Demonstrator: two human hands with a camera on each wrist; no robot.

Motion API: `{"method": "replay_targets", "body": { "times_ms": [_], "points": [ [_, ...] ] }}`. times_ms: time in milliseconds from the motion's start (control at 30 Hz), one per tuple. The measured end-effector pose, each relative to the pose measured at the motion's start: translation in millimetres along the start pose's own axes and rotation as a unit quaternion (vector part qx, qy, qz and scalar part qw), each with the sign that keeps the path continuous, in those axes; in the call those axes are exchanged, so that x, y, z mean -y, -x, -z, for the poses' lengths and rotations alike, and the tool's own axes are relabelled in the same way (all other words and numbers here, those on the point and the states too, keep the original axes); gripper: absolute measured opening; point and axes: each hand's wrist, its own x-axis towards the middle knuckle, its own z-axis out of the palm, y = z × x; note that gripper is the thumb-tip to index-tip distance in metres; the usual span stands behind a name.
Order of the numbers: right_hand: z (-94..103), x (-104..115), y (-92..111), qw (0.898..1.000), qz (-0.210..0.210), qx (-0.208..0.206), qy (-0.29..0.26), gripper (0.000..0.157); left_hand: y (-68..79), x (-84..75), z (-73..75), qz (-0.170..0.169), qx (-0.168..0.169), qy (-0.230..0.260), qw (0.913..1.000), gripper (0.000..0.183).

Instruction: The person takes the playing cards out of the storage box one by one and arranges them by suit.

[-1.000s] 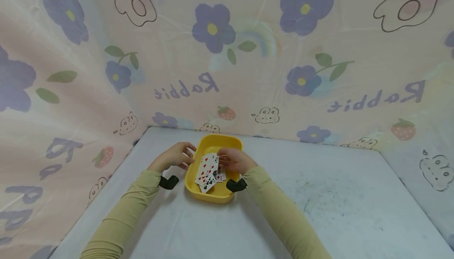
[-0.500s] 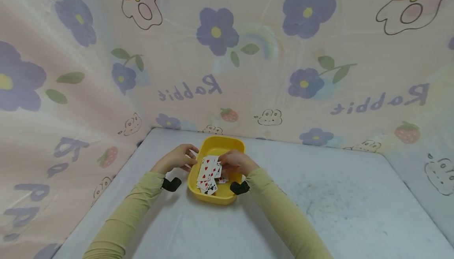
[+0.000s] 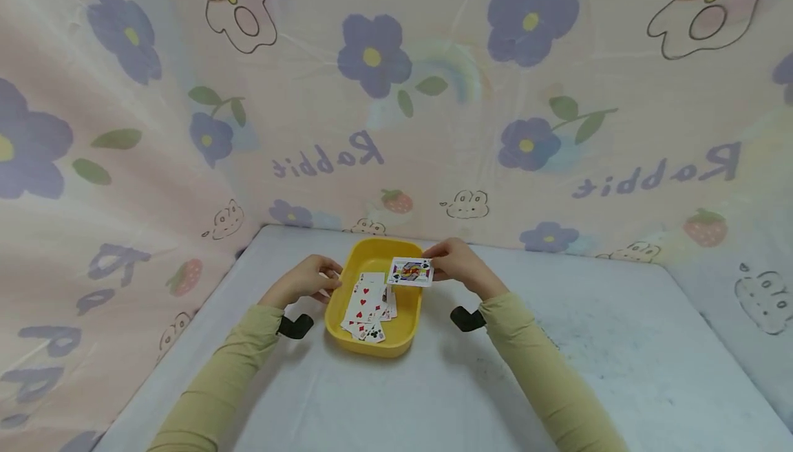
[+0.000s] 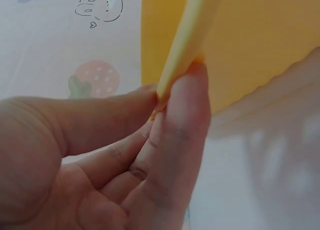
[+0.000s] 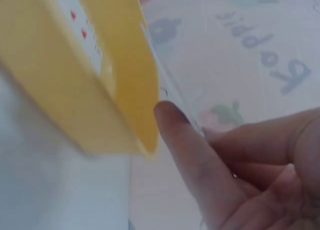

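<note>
A yellow tray point(image 3: 401, 342) stands on the white table, with several playing cards point(image 3: 364, 300) lying loose and overlapping in it. My left hand point(image 3: 306, 280) pinches the tray's left rim between thumb and fingers, and the left wrist view shows this rim point(image 4: 182, 45) close up. My right hand point(image 3: 461, 267) holds one face card point(image 3: 410, 272) by its right end, over the tray's right rim. Seen from the right wrist, that card point(image 5: 170, 80) is almost edge-on between thumb and fingers.
A pale cloth printed with flowers and rabbits point(image 3: 469, 204) hangs behind the table and along its left side. The white tabletop point(image 3: 595, 342) stretches to the right of the tray and carries dark smudges. A black strap end point(image 3: 467, 319) sticks out at each wrist.
My right hand has lifted a face card out of the pile and moved right and slightly up, from inside the tray to its right rim. The left hand stays at the left rim.
</note>
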Motion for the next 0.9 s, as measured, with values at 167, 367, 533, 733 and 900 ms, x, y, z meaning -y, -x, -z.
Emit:
{"method": "replay_targets", "body": {
  "times_ms": [167,367,533,733,900],
  "points": [
    [19.6,-18,13,0.999,0.007,-0.004,-0.031,0.028,1.7,2.9,-1.6,0.002,0.001,0.006,1.0,0.029],
    [39.1,-59,27,0.996,-0.003,-0.039,-0.082,0.032,2.7,4.6,-3.8,0.005,-0.002,0.005,1.0,0.029],
    [46.9,-80,32,0.994,-0.042,-0.073,-0.073,0.034,5.0,3.2,-2.7,0.008,-0.005,-0.003,1.0,0.029],
    [54.0,-93,29,0.991,-0.078,-0.068,-0.079,0.028,2.7,1.0,-0.8,0.004,-0.002,-0.001,1.0,0.029],
    [60.2,-99,26,0.992,-0.057,-0.042,-0.104,0.028,-1.6,1.0,0.0,0.0,0.002,0.009,1.0,0.029]
  ]
}}
